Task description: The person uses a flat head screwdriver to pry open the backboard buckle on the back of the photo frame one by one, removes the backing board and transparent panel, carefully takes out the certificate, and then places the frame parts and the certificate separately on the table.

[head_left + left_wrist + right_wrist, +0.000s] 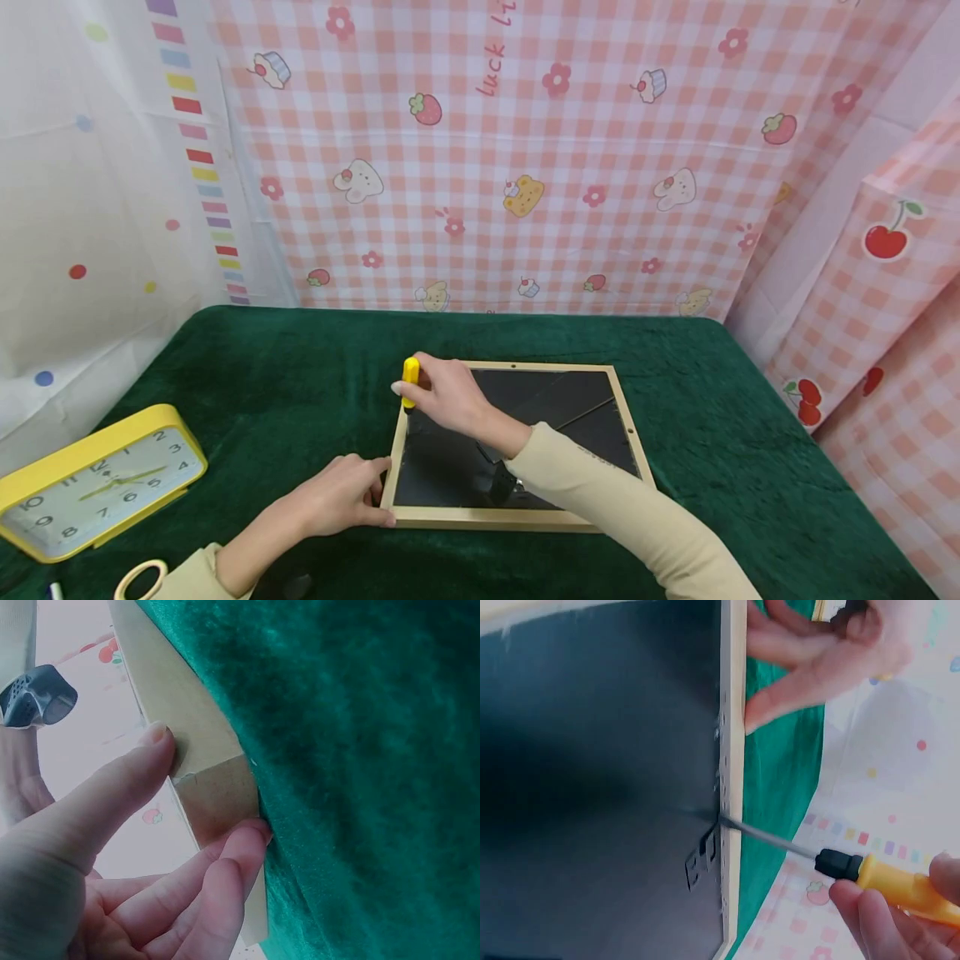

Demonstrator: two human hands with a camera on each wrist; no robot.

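A picture frame (pixel 495 518) of pale wood lies with its black backing board (pixel 442 479) facing up. My right hand (pixel 459 398) holds a screwdriver (pixel 410 372) by its yellow handle, near the frame's far left corner. In the right wrist view, the metal shaft (pixel 772 840) slants to the board's edge along the inside of the wood, beside a small black hanger (pixel 700 859). My left hand (pixel 341 497) grips the near left corner, the thumb (pixel 142 761) on the front side and the fingers (pixel 240 847) on the left side.
A yellow clock (pixel 112 479) stands at the left on the dark green tablecloth (pixel 285 367). By the left sleeve a pale loop handle (pixel 122 583) shows at the lower edge. Behind the table hangs a pink checked curtain (pixel 480 167).
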